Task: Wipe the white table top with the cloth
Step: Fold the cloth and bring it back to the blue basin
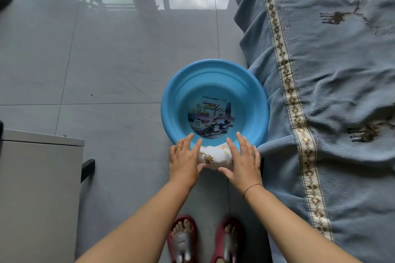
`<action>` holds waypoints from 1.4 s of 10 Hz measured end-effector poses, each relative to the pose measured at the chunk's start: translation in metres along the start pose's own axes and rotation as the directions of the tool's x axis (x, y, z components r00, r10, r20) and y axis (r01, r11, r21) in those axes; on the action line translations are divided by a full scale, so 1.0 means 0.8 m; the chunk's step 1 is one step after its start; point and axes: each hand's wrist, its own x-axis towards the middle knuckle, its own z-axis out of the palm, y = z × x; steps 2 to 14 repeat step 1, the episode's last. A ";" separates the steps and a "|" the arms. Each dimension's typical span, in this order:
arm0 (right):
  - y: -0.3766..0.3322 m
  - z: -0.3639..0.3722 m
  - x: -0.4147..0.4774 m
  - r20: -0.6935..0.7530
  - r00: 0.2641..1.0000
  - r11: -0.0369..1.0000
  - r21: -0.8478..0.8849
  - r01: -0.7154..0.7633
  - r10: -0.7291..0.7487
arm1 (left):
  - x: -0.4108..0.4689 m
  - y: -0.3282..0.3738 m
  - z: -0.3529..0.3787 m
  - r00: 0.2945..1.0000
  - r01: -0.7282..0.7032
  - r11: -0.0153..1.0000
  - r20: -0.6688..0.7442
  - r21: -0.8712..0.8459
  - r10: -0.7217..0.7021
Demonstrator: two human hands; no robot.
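Observation:
A white cloth (214,157) with small giraffe prints lies bunched over the near rim of a blue plastic basin (171,100) on the floor. My left hand (184,160) and my right hand (243,160) flank the cloth, fingers stretched out and apart, thumbs touching its near side. Neither hand is closed around it. Part of the white table top (38,188) shows at the lower left, well away from both hands.
The basin has a scooter picture on its bottom and touches a blue-grey patterned bedspread (333,92) hanging down on the right. Grey floor tiles (106,60) spread to the left and beyond. My feet in red slippers (205,241) stand just behind the basin.

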 end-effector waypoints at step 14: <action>-0.018 -0.039 -0.007 -0.037 0.999 0.999 0.022 0.034 -0.034 | -0.013 0.001 -0.040 0.999 -0.009 1.000 -0.048 0.006 0.009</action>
